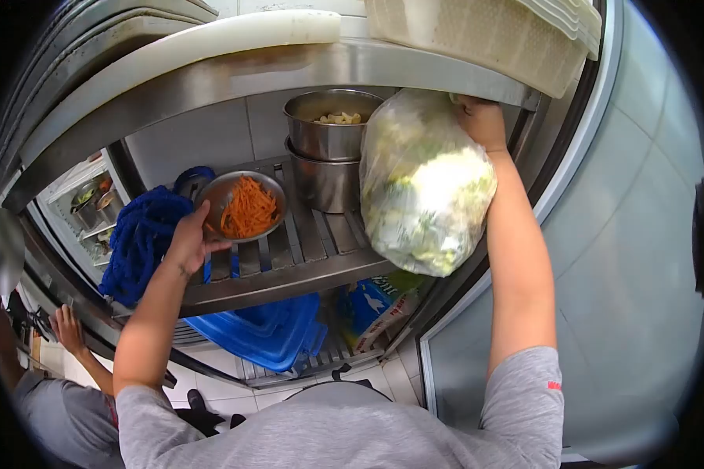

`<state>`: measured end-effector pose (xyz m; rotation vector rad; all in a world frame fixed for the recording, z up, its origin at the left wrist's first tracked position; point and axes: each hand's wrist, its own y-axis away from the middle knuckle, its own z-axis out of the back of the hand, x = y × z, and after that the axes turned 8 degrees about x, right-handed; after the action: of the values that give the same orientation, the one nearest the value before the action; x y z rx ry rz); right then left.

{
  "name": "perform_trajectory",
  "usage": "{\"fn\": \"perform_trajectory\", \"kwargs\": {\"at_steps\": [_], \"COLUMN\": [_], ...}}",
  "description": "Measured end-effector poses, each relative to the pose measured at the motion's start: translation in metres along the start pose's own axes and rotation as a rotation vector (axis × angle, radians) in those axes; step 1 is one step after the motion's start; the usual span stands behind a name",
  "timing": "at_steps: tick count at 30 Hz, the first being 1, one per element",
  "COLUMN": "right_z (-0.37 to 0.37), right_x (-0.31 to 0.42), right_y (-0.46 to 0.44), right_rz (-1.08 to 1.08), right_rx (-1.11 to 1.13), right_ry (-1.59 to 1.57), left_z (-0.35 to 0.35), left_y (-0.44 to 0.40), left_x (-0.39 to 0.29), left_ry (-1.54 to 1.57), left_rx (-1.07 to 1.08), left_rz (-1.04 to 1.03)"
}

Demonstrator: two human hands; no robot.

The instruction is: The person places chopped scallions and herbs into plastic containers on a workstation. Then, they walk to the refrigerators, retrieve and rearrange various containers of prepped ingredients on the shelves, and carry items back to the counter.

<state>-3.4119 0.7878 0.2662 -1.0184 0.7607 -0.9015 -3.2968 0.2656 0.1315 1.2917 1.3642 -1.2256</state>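
Note:
My left hand (pixel 189 241) grips the left rim of a round metal bowl (pixel 280 187), thumb at the edge and fingers beneath. Orange carrot strips (pixel 249 209) lie inside the bowl, which is over the slatted metal shelf. My right hand (pixel 481 121) is closed on the gathered top of a clear plastic bag (pixel 426 187), full of pale green leafy vegetables. The bag hangs in front of the shelf's right side; part of my fingers is hidden. Behind it, two steel pots (pixel 325 176) are stacked, the upper one holding pale pieces.
A blue mesh cloth (pixel 145 242) hangs by the shelf's left end. Below are a blue plastic lid (pixel 262 332) and a printed bag (pixel 371 309). Cream bins (pixel 477 47) sit on the upper shelf. Another person's hand (pixel 69 328) is at lower left. A glass door (pixel 602 258) stands right.

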Motion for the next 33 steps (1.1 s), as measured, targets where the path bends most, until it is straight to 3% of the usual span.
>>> {"fn": "perform_trajectory", "kwargs": {"at_steps": [2, 5, 7, 9, 10, 11, 12, 13, 14, 17, 19, 21, 23, 24, 25, 27, 28, 30, 33], "right_z": [0.009, -0.011, -0.014, -0.018, -0.023, -0.026, -0.026, -0.023, -0.023, -0.025, -0.025, -0.030, -0.039, -0.034, -0.034, -0.038, -0.025, 0.015, 0.029], "right_x": [-0.018, -0.031, -0.019, -0.009, -0.009, -0.004, 0.004, 0.010, 0.015, 0.021, 0.023, 0.017, 0.012, 0.008, 0.005, 0.002, 0.013, 0.047, 0.078], "right_y": [0.003, -0.002, -0.004, -0.003, -0.004, -0.008, -0.012, -0.018, -0.022, -0.023, -0.017, -0.010, 0.004, 0.005, 0.014, 0.034, 0.040, 0.060, 0.113], "right_rz": [0.059, 0.194, 0.129, 0.069, 0.086, 0.105, 0.116, 0.174, 0.228, 0.291, 0.218, 0.141, -0.076, -0.210, -0.213, -0.034, -0.035, -0.199, -0.315], "right_rx": [0.105, -0.041, 0.013, 0.101, 0.100, 0.096, 0.111, 0.056, -0.005, -0.114, -0.023, 0.058, 0.258, 0.620, 0.624, 0.254, 0.250, 0.083, 0.147], "right_ry": [0.308, 0.300, 0.221, 0.134, 0.140, 0.149, 0.130, 0.058, -0.006, -0.038, -0.073, -0.116, -0.232, -0.208, -0.203, -0.165, -0.168, -0.270, -0.599], "left_z": [-0.007, -0.035, -0.052, -0.150, -0.192, -0.216, -0.248, -0.279, -0.297, -0.323, -0.338, -0.349, -0.361, -0.361, -0.356, -0.333, -0.312, -0.265, -0.186], "left_y": [0.003, 0.006, 0.011, 0.054, 0.052, 0.046, 0.037, 0.032, 0.013, -0.029, -0.051, -0.073, -0.087, -0.086, -0.083, -0.056, -0.028, 0.015, 0.037], "left_x": [-0.009, -0.022, -0.008, -0.010, 0.014, 0.027, 0.054, 0.073, 0.093, 0.095, 0.089, 0.090, 0.089, 0.092, 0.093, 0.073, 0.058, 0.034, 0.028], "left_ry": [-0.054, -0.234, -1.055, -0.938, -0.676, -1.012, -1.047, -1.221, -1.308, -1.398, -1.455, -1.502, -1.427, -1.421, -1.308, -1.146, -1.092, -1.216, -1.333], "left_rx": [-0.054, -0.166, -0.611, -0.286, 0.023, 0.209, 0.277, 0.330, 0.036, 0.159, 0.300, 0.289, 0.270, 0.283, 0.325, 0.364, 0.367, 0.199, -0.319], "left_rz": [0.008, 0.135, -0.623, -0.638, -0.833, -1.051, -1.246, -1.231, -1.405, -1.240, -0.945, -0.901, -0.631, -0.628, -0.615, -0.668, -0.728, -0.777, -0.541]}}
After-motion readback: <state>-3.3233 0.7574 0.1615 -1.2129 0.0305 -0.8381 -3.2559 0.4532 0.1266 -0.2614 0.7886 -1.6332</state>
